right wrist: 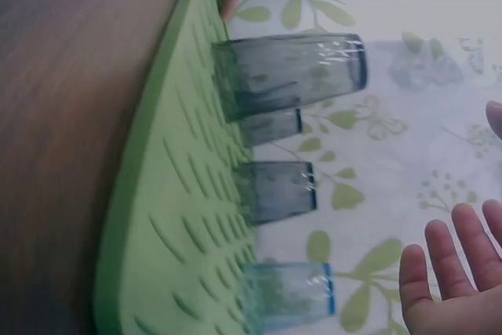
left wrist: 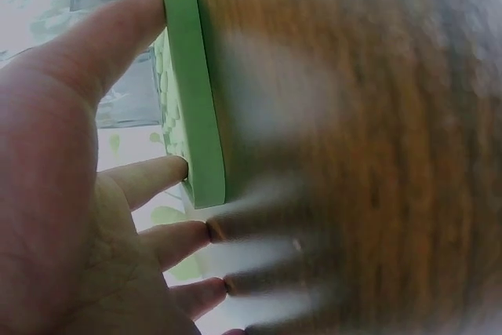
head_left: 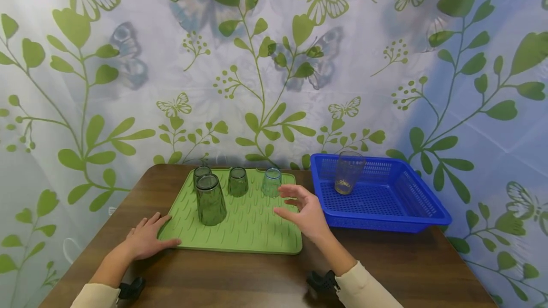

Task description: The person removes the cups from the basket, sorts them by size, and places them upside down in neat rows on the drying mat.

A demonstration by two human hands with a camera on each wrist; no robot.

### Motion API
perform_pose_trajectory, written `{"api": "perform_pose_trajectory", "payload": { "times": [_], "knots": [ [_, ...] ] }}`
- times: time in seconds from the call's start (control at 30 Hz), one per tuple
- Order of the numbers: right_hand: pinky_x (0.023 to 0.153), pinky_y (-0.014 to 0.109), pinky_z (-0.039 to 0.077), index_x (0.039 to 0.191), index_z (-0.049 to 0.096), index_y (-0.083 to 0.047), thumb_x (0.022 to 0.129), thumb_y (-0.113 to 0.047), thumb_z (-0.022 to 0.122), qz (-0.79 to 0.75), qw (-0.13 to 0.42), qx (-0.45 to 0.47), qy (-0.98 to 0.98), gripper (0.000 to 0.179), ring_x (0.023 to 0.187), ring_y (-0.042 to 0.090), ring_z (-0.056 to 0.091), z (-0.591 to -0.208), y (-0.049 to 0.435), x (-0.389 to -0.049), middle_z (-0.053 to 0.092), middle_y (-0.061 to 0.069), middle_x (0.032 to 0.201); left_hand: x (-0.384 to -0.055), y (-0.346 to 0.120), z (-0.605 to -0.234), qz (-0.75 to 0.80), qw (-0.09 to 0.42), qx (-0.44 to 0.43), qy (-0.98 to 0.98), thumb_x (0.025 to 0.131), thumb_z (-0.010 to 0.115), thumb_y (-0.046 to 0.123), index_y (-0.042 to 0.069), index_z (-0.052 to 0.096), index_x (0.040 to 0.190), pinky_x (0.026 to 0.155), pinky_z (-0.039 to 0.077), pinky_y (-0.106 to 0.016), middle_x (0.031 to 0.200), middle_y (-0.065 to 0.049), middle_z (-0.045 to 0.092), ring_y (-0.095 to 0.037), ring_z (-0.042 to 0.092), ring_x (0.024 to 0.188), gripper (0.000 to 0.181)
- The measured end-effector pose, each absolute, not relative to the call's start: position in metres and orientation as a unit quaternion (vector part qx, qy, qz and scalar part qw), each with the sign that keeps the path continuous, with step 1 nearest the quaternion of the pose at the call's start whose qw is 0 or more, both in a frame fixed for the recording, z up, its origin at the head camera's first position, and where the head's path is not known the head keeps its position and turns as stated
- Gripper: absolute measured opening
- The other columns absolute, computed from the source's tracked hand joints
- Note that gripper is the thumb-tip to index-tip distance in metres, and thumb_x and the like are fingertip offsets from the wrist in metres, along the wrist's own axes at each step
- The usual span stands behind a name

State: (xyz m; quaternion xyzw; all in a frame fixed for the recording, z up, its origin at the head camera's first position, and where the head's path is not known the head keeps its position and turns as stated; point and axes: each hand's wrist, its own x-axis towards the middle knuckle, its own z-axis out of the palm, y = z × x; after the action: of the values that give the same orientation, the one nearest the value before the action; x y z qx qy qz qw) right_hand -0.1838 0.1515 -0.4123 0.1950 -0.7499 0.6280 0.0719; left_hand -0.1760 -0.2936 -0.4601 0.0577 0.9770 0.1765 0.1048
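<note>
Several glasses stand upside down on a green drying mat (head_left: 252,236): a tall dark glass (head_left: 210,206), a short dark glass (head_left: 202,172) partly hidden behind it, another short dark glass (head_left: 238,183) and a short light-blue glass (head_left: 271,180). My left hand (head_left: 147,237) rests at the mat's front left corner, fingers spread; the thumb touches the mat's edge in the left wrist view. Over the mat's right side, my right hand (head_left: 305,213) is held in the air with nothing in it, nearest the light-blue glass. In the right wrist view its fingers (right wrist: 451,260) are parted.
A blue plastic basket (head_left: 385,220) stands right of the mat on the brown wooden table (head_left: 222,277). Inside it is a tall clear glass (head_left: 348,172), mouth up. A leaf-and-butterfly patterned curtain (head_left: 274,61) hangs behind the table.
</note>
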Motion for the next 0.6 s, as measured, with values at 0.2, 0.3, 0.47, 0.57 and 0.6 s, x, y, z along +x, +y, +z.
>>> {"api": "perform_pose_trajectory", "payload": {
  "times": [0.2, 0.3, 0.47, 0.57, 0.6],
  "knots": [
    [0.100, 0.042, 0.056, 0.134, 0.064, -0.018, 0.086, -0.016, 0.085, 0.601, 0.103, 0.186, -0.771, 0.052, 0.120, 0.033, 0.064, -0.398, 0.177, -0.181, 0.069, 0.004, 0.130, -0.182, -0.296, -0.462, 0.172, 0.107, 0.060, 0.977, 0.086, 0.067, 0.070, 0.001, 0.041, 0.154, 0.102, 0.021, -0.087, 0.158, -0.041, 0.025, -0.070, 0.021, 0.140, 0.100],
    [0.101, 0.042, 0.056, 0.134, 0.064, -0.017, 0.086, -0.014, 0.084, 0.596, 0.117, 0.178, -0.774, 0.052, 0.119, 0.029, 0.064, -0.393, 0.190, -0.182, 0.068, 0.005, 0.130, -0.186, -0.297, -0.463, 0.170, 0.109, 0.061, 0.977, 0.086, 0.066, 0.071, 0.001, 0.040, 0.154, 0.103, 0.021, -0.086, 0.159, -0.040, 0.024, -0.069, 0.021, 0.141, 0.101],
    [0.101, 0.036, 0.056, 0.136, 0.063, -0.009, 0.087, -0.013, 0.083, 0.583, 0.139, 0.159, -0.784, 0.053, 0.121, 0.025, 0.064, -0.385, 0.211, -0.183, 0.067, 0.009, 0.132, -0.191, -0.299, -0.463, 0.168, 0.109, 0.067, 0.977, 0.086, 0.066, 0.071, 0.001, 0.040, 0.154, 0.102, 0.021, -0.086, 0.159, -0.040, 0.024, -0.069, 0.021, 0.141, 0.101],
    [0.099, 0.030, 0.056, 0.136, 0.063, -0.008, 0.088, -0.015, 0.083, 0.571, 0.154, 0.143, -0.794, 0.053, 0.120, 0.022, 0.065, -0.381, 0.222, -0.185, 0.068, 0.011, 0.132, -0.195, -0.300, -0.463, 0.165, 0.110, 0.069, 0.978, 0.086, 0.066, 0.071, 0.001, 0.040, 0.154, 0.102, 0.022, -0.086, 0.159, -0.040, 0.025, -0.069, 0.021, 0.141, 0.101],
    [0.098, 0.028, 0.056, 0.136, 0.064, -0.009, 0.088, -0.015, 0.083, 0.566, 0.159, 0.138, -0.797, 0.052, 0.119, 0.020, 0.065, -0.380, 0.226, -0.186, 0.068, 0.011, 0.132, -0.196, -0.300, -0.462, 0.164, 0.110, 0.070, 0.978, 0.086, 0.066, 0.071, 0.001, 0.040, 0.154, 0.102, 0.022, -0.086, 0.159, -0.040, 0.024, -0.069, 0.021, 0.141, 0.101]
  ]
}}
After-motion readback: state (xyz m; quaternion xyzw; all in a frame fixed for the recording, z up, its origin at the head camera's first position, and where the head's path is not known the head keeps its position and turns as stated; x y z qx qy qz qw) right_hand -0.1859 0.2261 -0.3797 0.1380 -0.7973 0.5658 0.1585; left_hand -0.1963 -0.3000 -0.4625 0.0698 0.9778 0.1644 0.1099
